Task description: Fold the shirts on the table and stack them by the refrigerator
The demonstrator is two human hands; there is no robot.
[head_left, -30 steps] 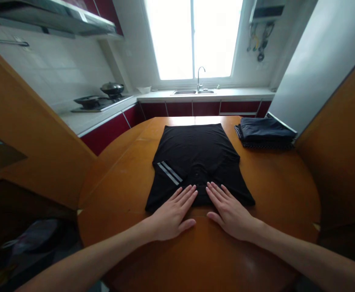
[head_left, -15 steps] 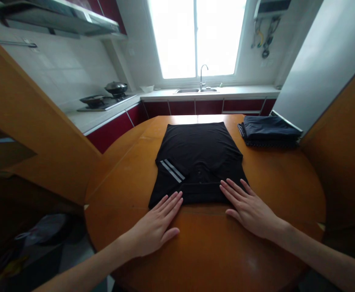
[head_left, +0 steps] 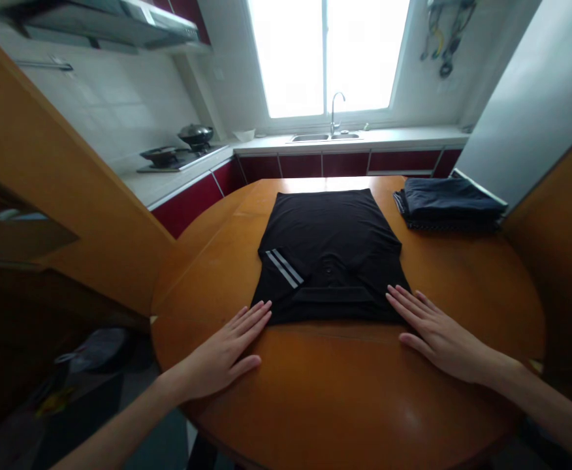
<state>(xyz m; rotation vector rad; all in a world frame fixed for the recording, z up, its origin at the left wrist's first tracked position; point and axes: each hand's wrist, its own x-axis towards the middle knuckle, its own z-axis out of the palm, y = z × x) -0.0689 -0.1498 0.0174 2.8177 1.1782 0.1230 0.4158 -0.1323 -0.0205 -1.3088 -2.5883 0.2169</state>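
A black shirt with two white stripes on its folded-in left sleeve lies flat on a round wooden table, collar end toward me. My left hand lies flat on the table, fingers spread, its fingertips at the shirt's near left corner. My right hand lies flat too, its fingertips touching the near right corner. Neither hand holds anything.
A stack of folded dark clothes sits at the table's far right. Behind the table run a counter with a sink and tap and a stove with pans. Wooden panels flank both sides. Dark items lie on the floor at left.
Both hands have slid apart along the shirt's near edge, from the middle by the collar out to its two corners. The view has shifted slightly.
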